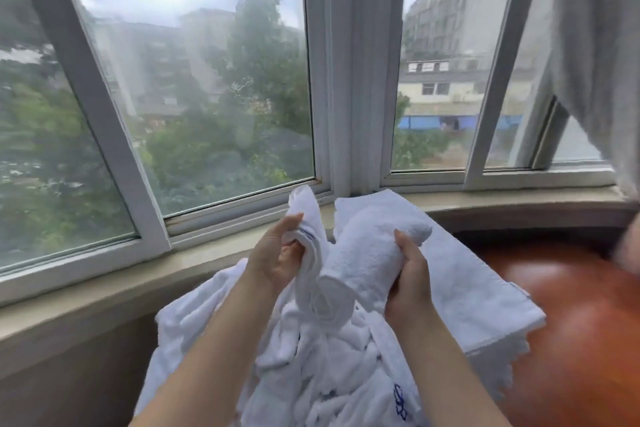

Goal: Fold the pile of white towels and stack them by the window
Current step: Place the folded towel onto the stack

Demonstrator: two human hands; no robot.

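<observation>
A white towel point(349, 253) is lifted above the heap, bunched and twisted between both hands. My left hand point(277, 253) pinches its thin striped end, which sticks up toward the window. My right hand point(408, 274) grips the thicker rolled part. Below lies a crumpled pile of white towels point(311, 364), one with blue embroidery point(401, 402). A flat folded white towel point(478, 284) lies to the right, reaching up to the window sill point(121, 281).
A bay window point(194, 107) with white frames fills the background; a beige sill runs under it. A reddish-brown wooden surface point(571, 329) lies at the right under the towels. A grey curtain point(599, 55) hangs at the upper right.
</observation>
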